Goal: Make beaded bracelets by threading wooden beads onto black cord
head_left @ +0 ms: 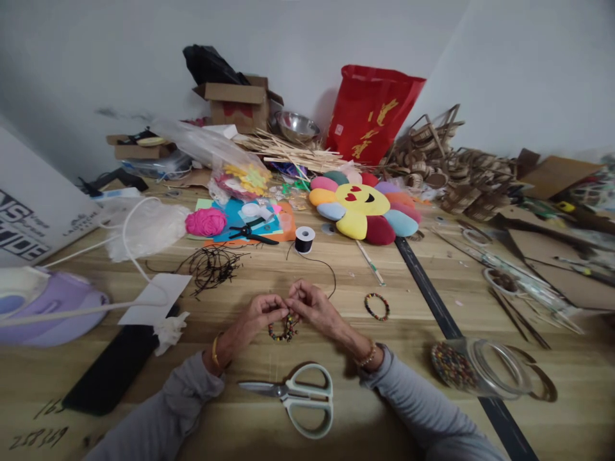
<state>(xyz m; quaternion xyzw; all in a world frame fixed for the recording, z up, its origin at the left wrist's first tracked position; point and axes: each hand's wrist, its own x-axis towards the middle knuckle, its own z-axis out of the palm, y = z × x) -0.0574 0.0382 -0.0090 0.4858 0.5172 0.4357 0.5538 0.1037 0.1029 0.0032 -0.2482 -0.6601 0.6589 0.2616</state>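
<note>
My left hand [264, 311] and my right hand [310, 307] meet over the middle of the table, fingertips pinched close together. Between them hangs a beaded bracelet [277, 335] of small multicoloured beads, its lower part hanging just under the fingers. What exactly each fingertip grips is partly hidden. A black cord [331, 272] curves from the spool [304, 240] towards my right hand. Nearer to me lie scissors [293, 392] with pale green handles, blades pointing left. Another beaded bracelet [377, 307], closed in a ring, rests to the right of my hands.
A tipped clear jar of beads [455, 366] lies at the right, by a dark strip [427, 288]. Cut black cords [211, 266], pliers [252, 234] and pink yarn [205, 222] are left of the spool. Behind sits a flower cushion [362, 205]; a black pouch [110, 371] lies left.
</note>
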